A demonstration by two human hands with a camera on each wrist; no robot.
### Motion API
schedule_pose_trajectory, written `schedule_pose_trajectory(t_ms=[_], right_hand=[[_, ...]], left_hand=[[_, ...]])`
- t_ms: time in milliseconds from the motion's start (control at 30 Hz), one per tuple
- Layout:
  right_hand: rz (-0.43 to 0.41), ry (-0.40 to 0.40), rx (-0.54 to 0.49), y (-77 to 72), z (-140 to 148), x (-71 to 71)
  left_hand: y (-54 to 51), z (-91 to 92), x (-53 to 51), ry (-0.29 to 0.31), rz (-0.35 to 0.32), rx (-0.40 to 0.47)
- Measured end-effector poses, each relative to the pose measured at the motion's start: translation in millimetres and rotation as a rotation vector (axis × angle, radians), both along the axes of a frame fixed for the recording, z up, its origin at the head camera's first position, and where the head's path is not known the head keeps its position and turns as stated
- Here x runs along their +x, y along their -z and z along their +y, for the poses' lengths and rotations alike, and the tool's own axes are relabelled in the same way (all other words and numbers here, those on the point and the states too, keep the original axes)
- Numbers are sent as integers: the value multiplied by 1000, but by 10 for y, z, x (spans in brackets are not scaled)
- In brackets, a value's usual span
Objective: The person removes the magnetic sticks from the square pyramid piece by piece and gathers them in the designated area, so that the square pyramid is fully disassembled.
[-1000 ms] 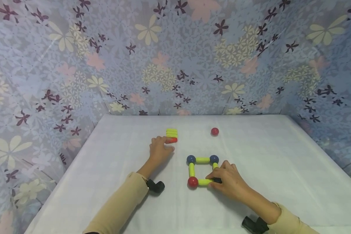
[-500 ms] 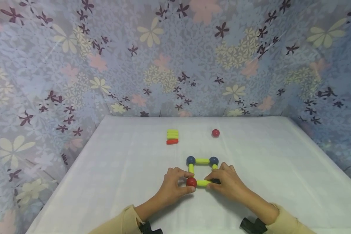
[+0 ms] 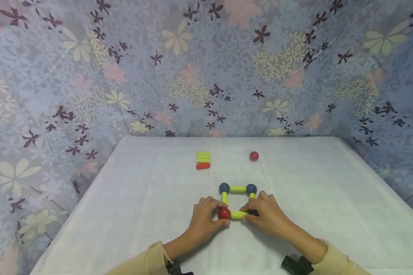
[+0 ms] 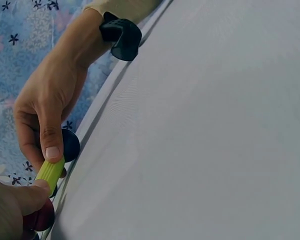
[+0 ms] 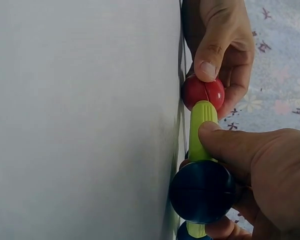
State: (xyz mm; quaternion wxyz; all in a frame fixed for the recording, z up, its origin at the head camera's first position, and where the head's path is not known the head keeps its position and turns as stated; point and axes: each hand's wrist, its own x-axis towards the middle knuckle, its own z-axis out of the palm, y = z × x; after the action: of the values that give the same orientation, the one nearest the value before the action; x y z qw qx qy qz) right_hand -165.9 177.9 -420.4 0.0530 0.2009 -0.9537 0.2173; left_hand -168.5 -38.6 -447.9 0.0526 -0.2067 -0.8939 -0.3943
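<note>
A square of yellow-green rods and balls lies on the table. Its far corners are blue balls (image 3: 224, 188) (image 3: 251, 189), joined by a rod (image 3: 238, 189). My left hand (image 3: 204, 221) pinches the red ball (image 3: 224, 213) at the near left corner. At the near right corner, my right hand (image 3: 270, 215) grips the near rod (image 3: 238, 215) beside a dark blue ball, largely covered in the head view. The right wrist view shows that blue ball (image 5: 202, 192), the rod (image 5: 200, 145) under my right thumb, and the red ball (image 5: 202, 92) in my left fingers.
Behind the square, several yellow-green rods (image 3: 203, 157) lie stacked side by side, with a red rod (image 3: 203, 166) just in front of them. Another red ball (image 3: 254, 156) rests farther right. A flowered cloth (image 3: 206, 68) hangs behind the white-covered table (image 3: 141, 183).
My left hand has come from the red rod at the back to the near left red ball and now holds it. My right hand has stayed at the near right corner.
</note>
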Motion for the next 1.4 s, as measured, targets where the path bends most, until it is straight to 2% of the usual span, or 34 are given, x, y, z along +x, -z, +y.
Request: schedule_pose_trajectory(t_ms=[367,567,733,900,1100,1267,1400], right_hand=[[-16,-15,-8,3,-17,11],[-28,1,-7,5,36,3],[-27,-36,-13,21,76,2],[-19,-54,-13,33,133,20],[-34,-81,-15,24,215,54],[-48,-101,-3,14,281,69],[-42,-123,3,12,332,71]], left_hand=[[-9,-43,39,6,-12,2],[-33,-157,25,-27,-61,10],[-42,-290,-5,-16,-84,-3],[-33,-470,-114,15,-77,-2],[-56,-657,-321,26,-94,-39],[-55,-706,-486,14,-61,-66],[-37,-676,-543,4,-41,-113]])
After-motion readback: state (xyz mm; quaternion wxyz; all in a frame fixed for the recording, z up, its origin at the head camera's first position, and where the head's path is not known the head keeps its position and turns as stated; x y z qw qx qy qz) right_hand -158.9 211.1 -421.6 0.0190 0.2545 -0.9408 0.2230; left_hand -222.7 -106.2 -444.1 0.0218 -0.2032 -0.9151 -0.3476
